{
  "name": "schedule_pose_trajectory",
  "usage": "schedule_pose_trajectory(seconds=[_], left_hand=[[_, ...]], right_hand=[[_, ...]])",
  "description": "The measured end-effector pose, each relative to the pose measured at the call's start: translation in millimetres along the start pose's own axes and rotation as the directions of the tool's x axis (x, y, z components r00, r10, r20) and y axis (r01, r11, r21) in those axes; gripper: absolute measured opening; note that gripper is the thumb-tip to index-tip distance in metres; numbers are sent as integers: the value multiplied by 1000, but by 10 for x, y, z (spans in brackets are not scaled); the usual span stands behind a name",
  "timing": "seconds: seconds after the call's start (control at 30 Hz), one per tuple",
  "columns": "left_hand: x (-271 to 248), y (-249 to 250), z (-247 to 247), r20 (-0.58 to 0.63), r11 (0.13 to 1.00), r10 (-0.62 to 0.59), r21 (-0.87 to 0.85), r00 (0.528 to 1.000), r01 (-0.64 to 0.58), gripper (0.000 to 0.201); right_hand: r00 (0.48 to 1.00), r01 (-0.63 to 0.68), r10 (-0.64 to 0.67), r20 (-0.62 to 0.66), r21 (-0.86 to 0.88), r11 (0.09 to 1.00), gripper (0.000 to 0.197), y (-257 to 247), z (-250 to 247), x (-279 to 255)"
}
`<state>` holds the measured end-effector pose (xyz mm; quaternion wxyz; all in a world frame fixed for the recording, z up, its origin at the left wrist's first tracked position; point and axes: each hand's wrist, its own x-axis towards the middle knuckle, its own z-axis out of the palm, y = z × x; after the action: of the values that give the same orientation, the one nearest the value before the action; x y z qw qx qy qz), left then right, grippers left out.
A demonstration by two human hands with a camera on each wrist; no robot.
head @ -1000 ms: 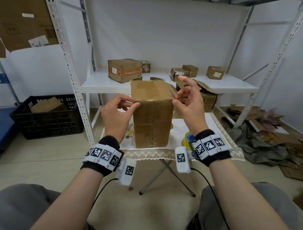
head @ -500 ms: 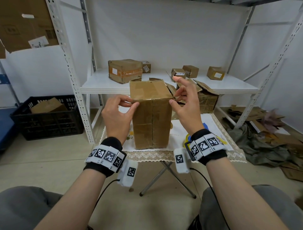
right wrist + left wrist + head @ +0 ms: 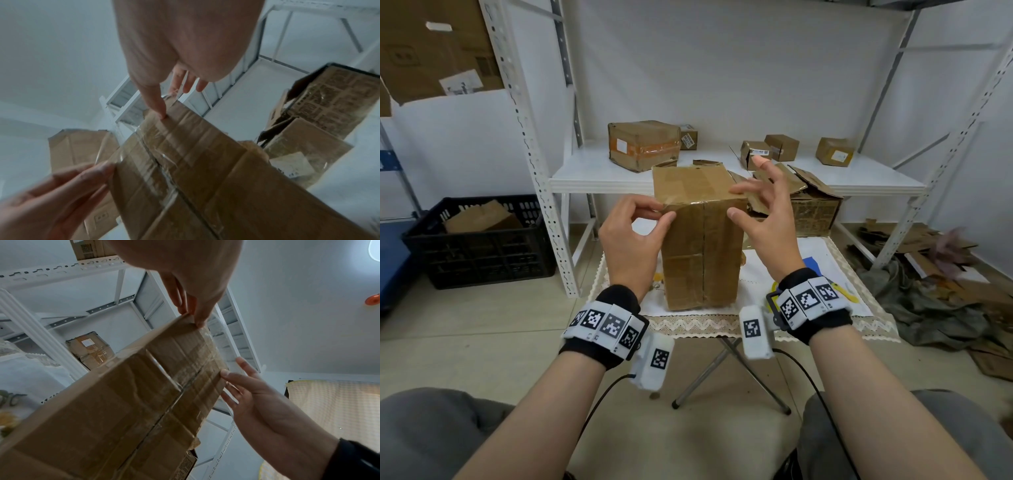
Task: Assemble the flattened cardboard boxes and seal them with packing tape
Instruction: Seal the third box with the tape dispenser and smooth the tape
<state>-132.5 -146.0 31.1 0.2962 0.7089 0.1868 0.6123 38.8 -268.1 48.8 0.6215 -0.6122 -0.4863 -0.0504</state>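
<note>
A tall brown cardboard box (image 3: 702, 253) stands upright on a small cloth-covered folding table (image 3: 825, 308). Clear packing tape (image 3: 688, 205) runs over its top front edge and down the centre seam. My left hand (image 3: 662, 214) pinches the loose tape end at the box's top left corner; in the right wrist view that tape end (image 3: 111, 154) sticks out past the edge. My right hand (image 3: 736, 202) is at the top right corner with fingers spread, its thumb (image 3: 160, 112) pressing on the taped front face. A blue and yellow object (image 3: 812, 266) lies partly hidden behind my right wrist.
A white metal shelf (image 3: 592, 178) behind the table carries several small taped boxes (image 3: 643, 144). An open printed box (image 3: 815, 212) sits behind the tall one. A black crate (image 3: 479, 240) with cardboard stands on the floor at left; flattened cardboard and cloth (image 3: 935, 284) lie at right.
My right hand has let go of its pinch at the top right corner and spread its fingers, thumb now on the front face. The left hand keeps its pinch.
</note>
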Motion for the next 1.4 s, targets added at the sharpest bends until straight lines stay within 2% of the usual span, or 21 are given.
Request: schedule_pose_trajectory(seconds=[0.17, 0.27, 0.47, 0.63, 0.8, 0.93, 1.1, 1.27, 1.4], left_hand=[[-5, -27, 2, -14, 991, -116, -71, 993, 115, 22], [-32, -27, 17, 6, 971, -201, -128, 980, 200, 30], [-56, -16, 46, 73, 964, -227, -128, 971, 235, 39], [-70, 5, 41, 99, 945, -264, -172, 959, 278, 35], [-46, -41, 39, 88, 890, -364, -259, 927, 374, 28], [5, -61, 32, 87, 892, -368, -249, 926, 378, 27], [86, -56, -5, 125, 933, -307, -156, 944, 324, 27], [85, -61, -1, 146, 930, -304, -168, 941, 327, 28], [140, -66, -26, 175, 898, -328, -249, 928, 364, 54]], right_hand=[[998, -28, 22, 52, 105, 994, 73, 20, -17, 8], [997, -37, 30, 66, 101, 994, 69, 17, -7, 3], [997, -45, 37, 70, 129, 991, 64, 26, 19, 8], [993, -94, 81, 87, 161, 982, 64, 26, 45, 6], [994, -91, 79, 77, 167, 982, 66, 39, 78, -35], [993, -104, 93, 70, 182, 978, 64, 31, 73, -35], [990, -127, 113, 79, 198, 972, 60, 28, 63, -31], [991, -129, 117, 68, 216, 968, 58, 32, 80, -36], [991, -130, 119, 62, 206, 970, 58, 45, 64, -43]])
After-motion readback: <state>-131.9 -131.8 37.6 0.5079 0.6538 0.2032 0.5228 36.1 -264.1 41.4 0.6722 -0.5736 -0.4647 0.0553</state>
